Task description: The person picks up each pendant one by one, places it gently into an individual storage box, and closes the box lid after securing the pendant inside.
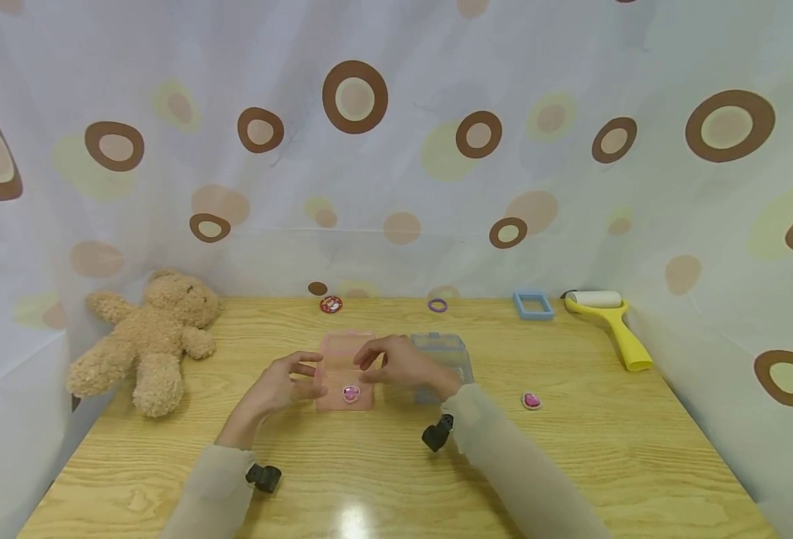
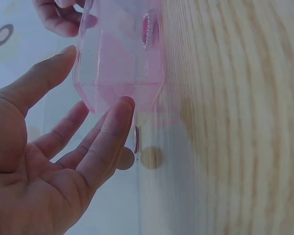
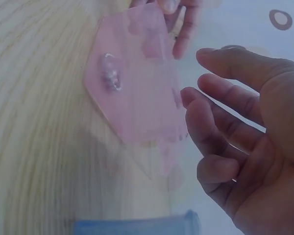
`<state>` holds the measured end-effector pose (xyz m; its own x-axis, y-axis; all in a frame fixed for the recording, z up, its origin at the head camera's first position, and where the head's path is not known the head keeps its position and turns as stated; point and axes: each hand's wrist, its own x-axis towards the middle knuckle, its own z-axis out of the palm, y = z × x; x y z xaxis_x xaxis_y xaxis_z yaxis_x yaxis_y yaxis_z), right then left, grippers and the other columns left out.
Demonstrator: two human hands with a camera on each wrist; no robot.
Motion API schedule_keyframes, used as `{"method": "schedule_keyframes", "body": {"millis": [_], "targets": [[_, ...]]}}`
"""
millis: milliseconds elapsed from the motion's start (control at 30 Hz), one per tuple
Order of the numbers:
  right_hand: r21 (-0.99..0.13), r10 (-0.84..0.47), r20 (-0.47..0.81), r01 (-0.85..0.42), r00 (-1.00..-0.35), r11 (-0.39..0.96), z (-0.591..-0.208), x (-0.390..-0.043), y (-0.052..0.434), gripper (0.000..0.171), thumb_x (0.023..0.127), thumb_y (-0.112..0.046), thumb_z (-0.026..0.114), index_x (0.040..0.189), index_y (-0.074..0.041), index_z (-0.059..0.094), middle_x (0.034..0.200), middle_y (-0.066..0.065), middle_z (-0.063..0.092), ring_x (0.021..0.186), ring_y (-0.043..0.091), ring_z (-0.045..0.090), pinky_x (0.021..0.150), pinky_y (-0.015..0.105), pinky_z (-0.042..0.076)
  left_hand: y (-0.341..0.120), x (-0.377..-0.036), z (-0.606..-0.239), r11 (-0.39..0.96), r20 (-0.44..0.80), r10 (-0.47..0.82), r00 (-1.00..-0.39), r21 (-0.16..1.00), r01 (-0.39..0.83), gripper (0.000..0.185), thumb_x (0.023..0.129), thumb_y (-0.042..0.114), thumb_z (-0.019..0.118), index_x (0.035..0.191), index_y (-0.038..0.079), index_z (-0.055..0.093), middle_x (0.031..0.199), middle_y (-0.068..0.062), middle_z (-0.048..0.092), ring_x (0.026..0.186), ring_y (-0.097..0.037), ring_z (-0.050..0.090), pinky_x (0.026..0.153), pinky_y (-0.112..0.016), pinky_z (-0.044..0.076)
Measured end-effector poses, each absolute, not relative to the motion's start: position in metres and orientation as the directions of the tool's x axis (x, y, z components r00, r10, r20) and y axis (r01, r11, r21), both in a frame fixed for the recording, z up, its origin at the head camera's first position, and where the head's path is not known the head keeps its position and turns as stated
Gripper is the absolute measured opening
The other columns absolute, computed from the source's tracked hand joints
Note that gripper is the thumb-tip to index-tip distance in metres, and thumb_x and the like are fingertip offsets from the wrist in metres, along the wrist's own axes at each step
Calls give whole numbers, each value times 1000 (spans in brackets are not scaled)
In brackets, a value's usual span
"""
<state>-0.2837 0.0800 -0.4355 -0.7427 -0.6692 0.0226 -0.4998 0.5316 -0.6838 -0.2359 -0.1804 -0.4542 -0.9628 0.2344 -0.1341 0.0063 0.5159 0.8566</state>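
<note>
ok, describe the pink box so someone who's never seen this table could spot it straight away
On the wooden table, look at the middle, straight in front of the person, where the left hand and the right hand meet. The pink box sits between them, with a small pink gem inside. Its neighbour on the right, the blue box, has the same shape; only this one is see-through pink.

Bare table (image 1: 383,479) open in front of the pink box (image 1: 345,374), blue box (image 1: 443,359) touching its right side, pink gem (image 1: 532,401) lying loose further right, teddy bear (image 1: 153,337) blocking the left edge, curtain (image 1: 396,150) closing the back.
</note>
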Motion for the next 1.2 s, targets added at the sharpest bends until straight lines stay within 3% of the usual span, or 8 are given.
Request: {"method": "schedule_keyframes", "body": {"millis": [333,667,1200], "targets": [[-696,-639,22,-470,-769,543,-428,-284,111,26,94,-22,71,117,-9,70,105,1,73,95,23,67,75,26,52,-181,-236,-455,515,-119,244,-963,857,25,64,86,20,79,142,6,51,129,-26,60,108,-32,66,85,-41,55],[-662,-597,61,-480,-800,576,-424,-286,146,20,93,-29,70,112,-22,71,102,-6,71,89,15,65,81,30,53,-181,-236,-455,515,-124,244,-962,857,21,64,86,20,80,142,6,51,129,-25,61,106,-30,67,84,-39,55],[-664,-530,58,-429,-846,612,-425,-285,191,26,94,-26,70,117,-13,71,105,0,71,86,16,62,78,32,51,-181,-236,-454,507,-133,248,-960,862,12,66,86,21,80,143,6,50,130,-25,59,108,-32,66,85,-40,55]]}}
